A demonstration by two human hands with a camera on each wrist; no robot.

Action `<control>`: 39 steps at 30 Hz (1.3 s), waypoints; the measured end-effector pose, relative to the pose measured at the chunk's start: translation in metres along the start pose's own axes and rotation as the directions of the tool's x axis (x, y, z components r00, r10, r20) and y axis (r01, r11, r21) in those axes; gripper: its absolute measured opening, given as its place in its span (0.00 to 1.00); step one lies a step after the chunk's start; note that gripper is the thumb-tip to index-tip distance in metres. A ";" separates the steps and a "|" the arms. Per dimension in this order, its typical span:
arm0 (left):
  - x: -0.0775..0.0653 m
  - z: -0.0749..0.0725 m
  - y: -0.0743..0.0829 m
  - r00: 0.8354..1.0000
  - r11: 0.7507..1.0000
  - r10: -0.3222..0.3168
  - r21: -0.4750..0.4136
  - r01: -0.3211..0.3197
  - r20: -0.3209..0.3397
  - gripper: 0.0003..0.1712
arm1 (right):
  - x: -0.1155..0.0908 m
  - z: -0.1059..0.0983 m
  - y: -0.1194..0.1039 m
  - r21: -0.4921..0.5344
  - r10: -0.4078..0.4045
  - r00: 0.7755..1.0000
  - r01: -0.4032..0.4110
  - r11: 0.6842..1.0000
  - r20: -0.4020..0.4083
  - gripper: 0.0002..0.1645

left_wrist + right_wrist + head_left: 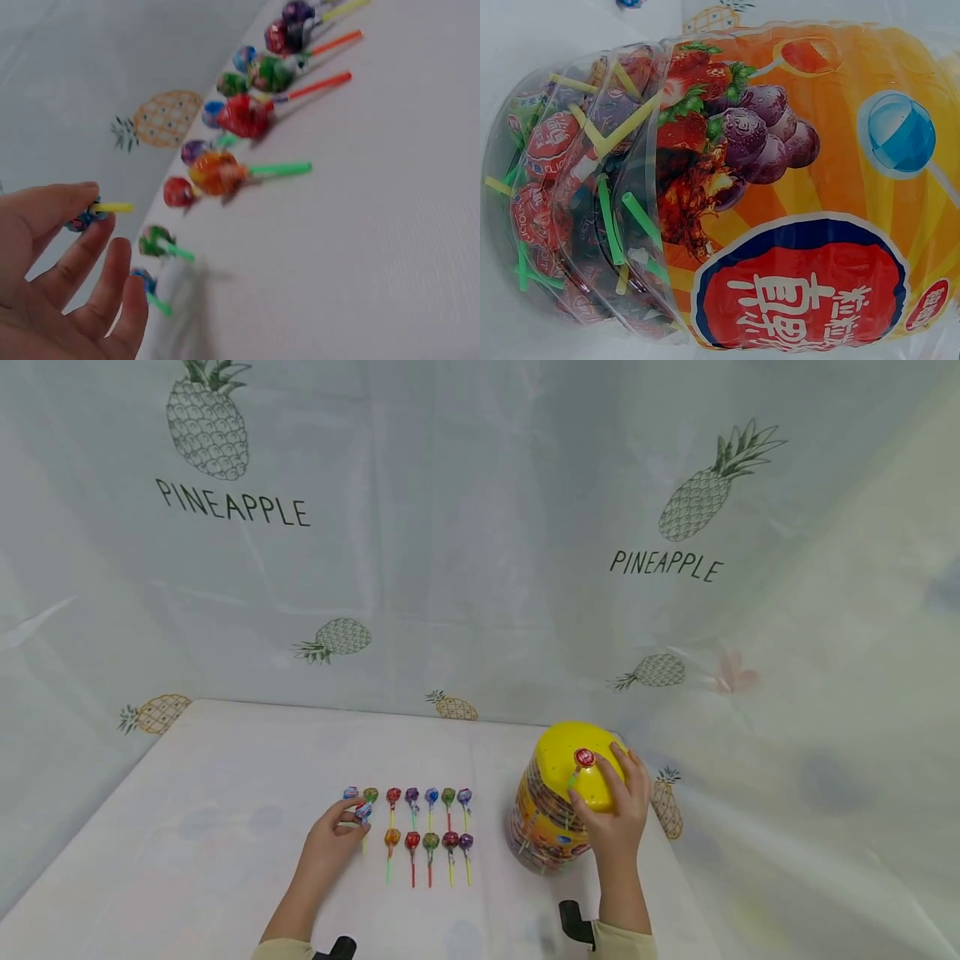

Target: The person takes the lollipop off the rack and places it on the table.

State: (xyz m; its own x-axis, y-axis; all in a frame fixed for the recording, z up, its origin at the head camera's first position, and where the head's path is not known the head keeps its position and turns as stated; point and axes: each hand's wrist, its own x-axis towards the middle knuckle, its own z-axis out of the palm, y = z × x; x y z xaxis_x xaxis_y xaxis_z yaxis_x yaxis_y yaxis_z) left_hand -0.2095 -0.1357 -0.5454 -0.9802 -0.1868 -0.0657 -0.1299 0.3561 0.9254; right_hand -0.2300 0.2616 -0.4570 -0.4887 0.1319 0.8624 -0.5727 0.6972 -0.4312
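Note:
My left hand (335,837) pinches a blue-wrapped lollipop (363,812) between thumb and fingers, just above the left end of two rows of lollipops; its short yellow stick shows in the left wrist view. Beside that hand lie a green lollipop (155,241) and a blue lollipop (142,281). My right hand (621,806) grips the yellow lid (558,756) of a big clear candy jar (536,814), fingers curved over it. Near its thumb and index finger is a red lollipop shape (584,758) with a green stick; whether it is real or printed I cannot tell.
Several lollipops, among them an orange one (392,837) and a red one (412,841), lie in two rows on the white table (225,810). More wrapped lollipops (551,139) fill the jar. A pineapple-print curtain (465,527) hangs behind the table.

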 end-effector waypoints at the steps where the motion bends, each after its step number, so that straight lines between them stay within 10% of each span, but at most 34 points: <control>1: 0.000 -0.001 -0.004 1.000 1.000 -0.002 0.007 0.002 0.005 0.26 | 0.000 0.000 0.001 -0.001 -0.002 1.000 0.002 1.000 0.000 0.28; 39: 0.006 0.001 -0.036 0.996 0.972 0.012 0.234 -0.034 0.092 0.25 | -0.001 0.001 -0.002 -0.006 0.029 1.000 -0.029 1.000 0.001 0.29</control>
State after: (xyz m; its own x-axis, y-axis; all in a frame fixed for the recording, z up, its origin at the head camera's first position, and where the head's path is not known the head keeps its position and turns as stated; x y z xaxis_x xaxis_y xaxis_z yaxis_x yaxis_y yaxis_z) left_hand -0.2108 -0.1491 -0.5794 -0.9913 -0.0976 -0.0883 -0.1283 0.5667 0.8138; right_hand -0.2291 0.2591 -0.4572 -0.5057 0.1517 0.8493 -0.5540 0.6975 -0.4545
